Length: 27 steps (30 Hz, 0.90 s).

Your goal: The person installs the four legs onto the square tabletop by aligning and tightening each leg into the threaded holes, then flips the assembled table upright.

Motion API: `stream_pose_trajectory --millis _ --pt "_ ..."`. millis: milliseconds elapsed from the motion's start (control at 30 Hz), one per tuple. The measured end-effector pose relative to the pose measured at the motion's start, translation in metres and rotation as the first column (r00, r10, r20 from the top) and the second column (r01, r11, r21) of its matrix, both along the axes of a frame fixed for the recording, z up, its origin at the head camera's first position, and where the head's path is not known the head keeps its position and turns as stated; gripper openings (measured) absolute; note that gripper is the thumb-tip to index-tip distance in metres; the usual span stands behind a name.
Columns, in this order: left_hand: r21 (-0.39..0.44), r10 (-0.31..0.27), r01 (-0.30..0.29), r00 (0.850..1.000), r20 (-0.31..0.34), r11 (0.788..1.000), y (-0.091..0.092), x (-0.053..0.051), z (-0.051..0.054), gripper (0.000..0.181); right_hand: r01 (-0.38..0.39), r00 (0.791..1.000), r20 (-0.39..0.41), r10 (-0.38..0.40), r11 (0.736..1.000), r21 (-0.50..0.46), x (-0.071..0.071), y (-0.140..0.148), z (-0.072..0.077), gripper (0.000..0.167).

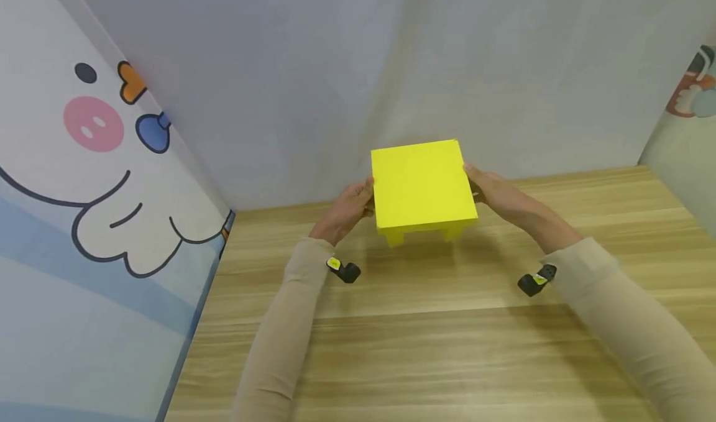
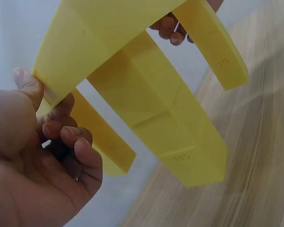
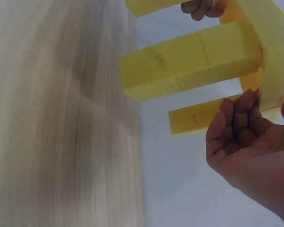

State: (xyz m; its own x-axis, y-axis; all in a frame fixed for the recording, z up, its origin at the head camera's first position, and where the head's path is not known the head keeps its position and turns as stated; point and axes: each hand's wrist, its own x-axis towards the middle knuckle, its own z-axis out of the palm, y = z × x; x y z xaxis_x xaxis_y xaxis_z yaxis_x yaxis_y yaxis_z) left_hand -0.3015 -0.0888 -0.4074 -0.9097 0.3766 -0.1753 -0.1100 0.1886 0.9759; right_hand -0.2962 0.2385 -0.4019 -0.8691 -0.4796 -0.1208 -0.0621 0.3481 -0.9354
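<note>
Between both hands, a small yellow table (image 1: pixel 423 184) with a square top and blocky legs is held above the wood-grain surface, its top facing up toward the head camera. My left hand (image 1: pixel 352 206) grips its left edge, thumb on the outside and fingers curled underneath, as the left wrist view shows. At the opposite edge my right hand (image 1: pixel 492 192) pinches the rim, with its fingers curled below the top in the right wrist view. Small handwritten marks show on the legs (image 2: pixel 180 156) near their ends.
The wood-grain surface (image 1: pixel 391 360) runs back to a grey-white wall (image 1: pixel 291 86). On the left stands a panel (image 1: pixel 45 235) with cartoon drawings, and another printed panel (image 1: pixel 693 161) is on the right. Each sleeve cuff carries a small black camera (image 1: pixel 349 273).
</note>
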Motion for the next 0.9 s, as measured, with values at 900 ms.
stream_pose_trajectory --millis 900 --pt "0.114 0.027 -0.049 0.982 0.185 0.992 0.007 0.003 -0.035 0.055 0.018 0.996 0.089 -0.019 1.0 0.017 -0.002 -0.003 -0.025 0.076"
